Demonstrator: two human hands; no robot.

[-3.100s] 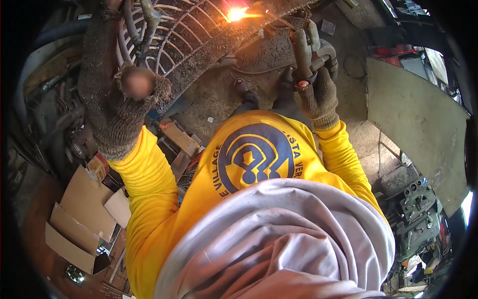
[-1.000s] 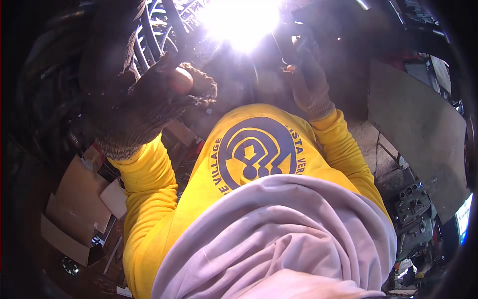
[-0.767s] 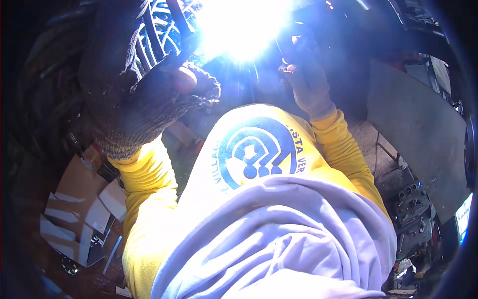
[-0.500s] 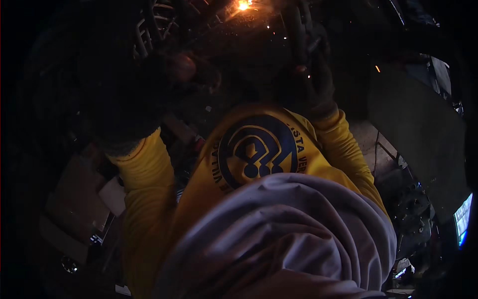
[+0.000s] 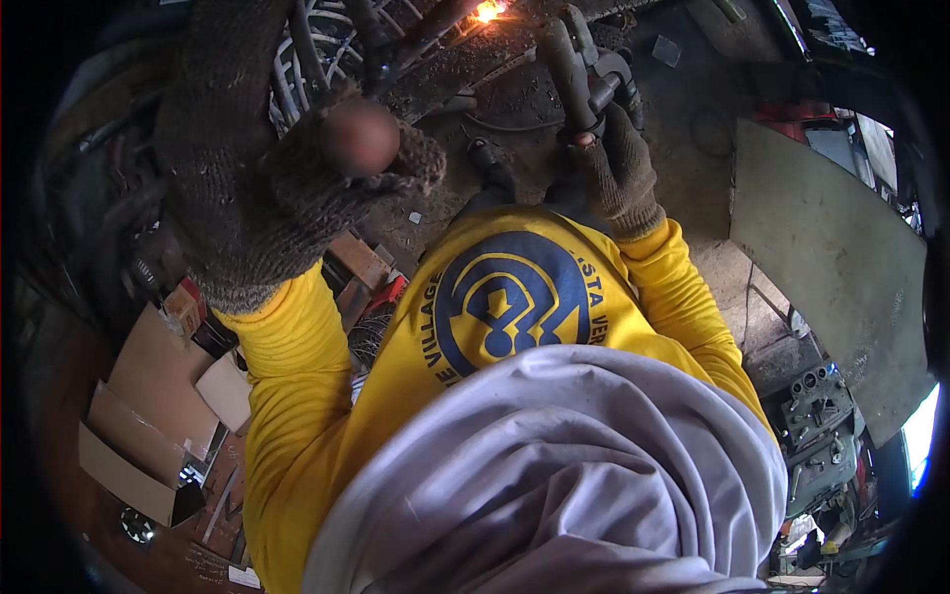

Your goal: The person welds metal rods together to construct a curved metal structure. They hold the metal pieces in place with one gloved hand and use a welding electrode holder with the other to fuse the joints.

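My left hand (image 5: 267, 198), in a thick brown knitted glove, fills the upper left close to the camera. It is closed, its fingers curled beside a blurred round reddish patch; what it grips is hidden. Just beyond it is a dark rod-like piece (image 5: 427, 32), slanting up toward a glowing orange spot (image 5: 489, 11) at the top edge. My right hand (image 5: 621, 173), gloved alike with a bare fingertip showing, wraps round the lower end of a grey metal tool (image 5: 566, 74) with thick cylindrical parts, right of the glow.
Pale curved metal bars (image 5: 289, 84) stand behind the left glove. An open cardboard box (image 5: 148, 396) lies at lower left. On the right are a large metal sheet (image 5: 831, 257) and a greenish machine (image 5: 819, 426). A cable (image 5: 510, 127) crosses the dirty floor.
The picture has brightened from near dark. The bright flare and flying sparks have shrunk to a smaller orange glow. Both hands stay in nearly the same places.
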